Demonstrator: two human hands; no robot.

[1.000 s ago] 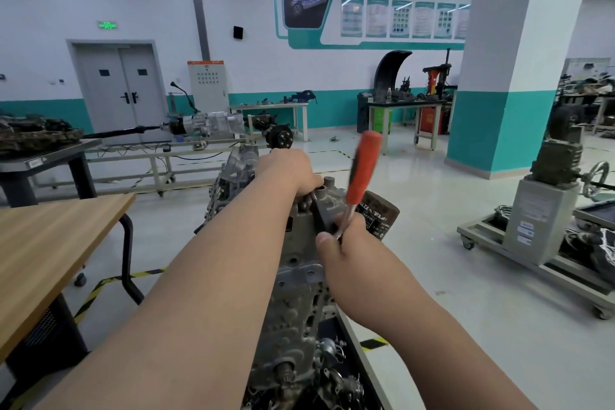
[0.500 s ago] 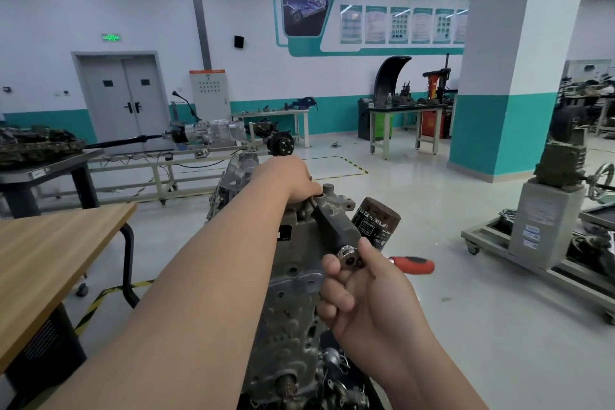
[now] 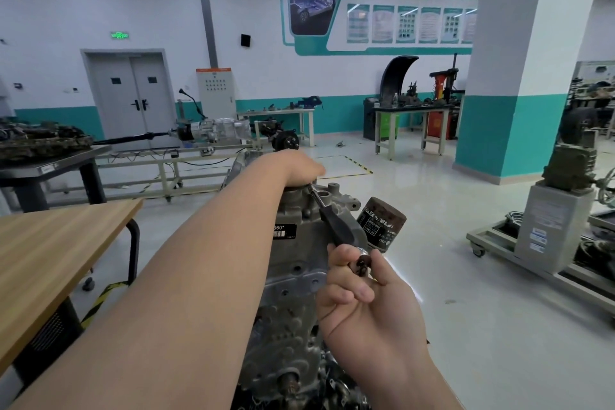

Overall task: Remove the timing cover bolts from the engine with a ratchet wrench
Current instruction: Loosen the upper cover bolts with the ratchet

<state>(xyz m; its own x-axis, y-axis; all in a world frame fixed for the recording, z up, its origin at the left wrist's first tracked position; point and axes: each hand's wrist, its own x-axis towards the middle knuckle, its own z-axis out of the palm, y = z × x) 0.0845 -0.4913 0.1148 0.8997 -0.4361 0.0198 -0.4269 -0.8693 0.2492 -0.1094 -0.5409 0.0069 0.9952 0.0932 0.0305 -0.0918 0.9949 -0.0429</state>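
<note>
The grey engine stands upright in front of me, its timing cover side facing me and a brown oil filter on its right. The ratchet wrench runs as a black bar and steel shaft from the engine's top down to its head. My left hand lies curled over the engine's top, closed around the shaft's far tip. My right hand pinches the ratchet head between thumb and fingers. The red handle is hidden, and so is the bolt under my left hand.
A wooden table is close on the left. A dark bench with parts stands behind it. A white and teal pillar and a machine on a wheeled frame are on the right, with open floor between.
The red handle swung from upright down to the right and is now out of sight behind my right hand. My right hand shifted to pinch the ratchet head. My left hand stayed on the engine top.
</note>
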